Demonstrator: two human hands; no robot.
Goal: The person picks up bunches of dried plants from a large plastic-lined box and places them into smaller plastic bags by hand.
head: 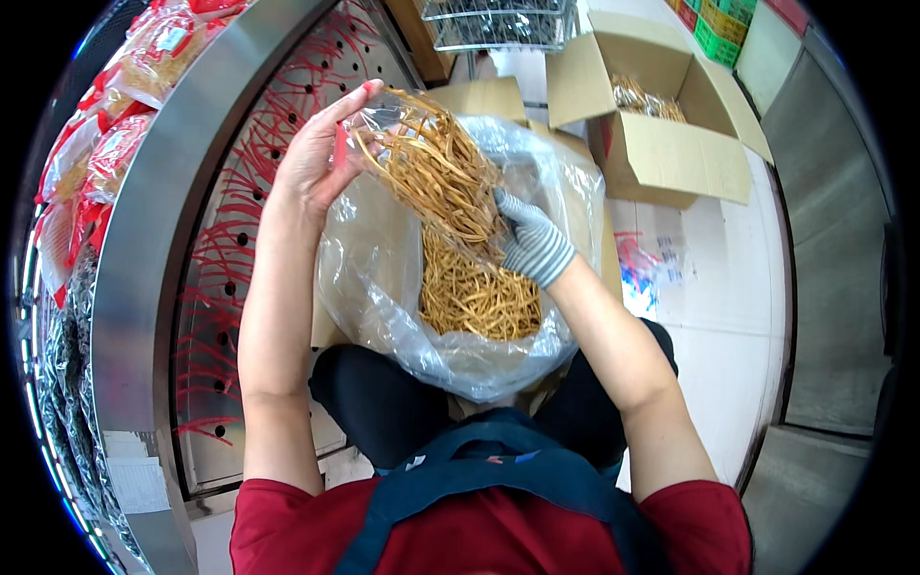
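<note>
My bare left hand grips the mouth end of a clear plastic bag filled with long, dried brown food strips. A red band shows at this end, beside my fingers. My right hand, in a grey-and-white striped glove, clasps the opposite, lower end of the bag. The filled bag is tilted above an open cardboard box with a large clear plastic liner. Inside the liner lies a heap of loose dried strips, partly hidden by the bag and my right hand.
Many red ties cling to a perforated metal panel on the left. Beyond its steel rim are packaged goods. At upper right, an open carton contains bagged strips. Plastic packaging lies on the floor; a wire rack stands ahead.
</note>
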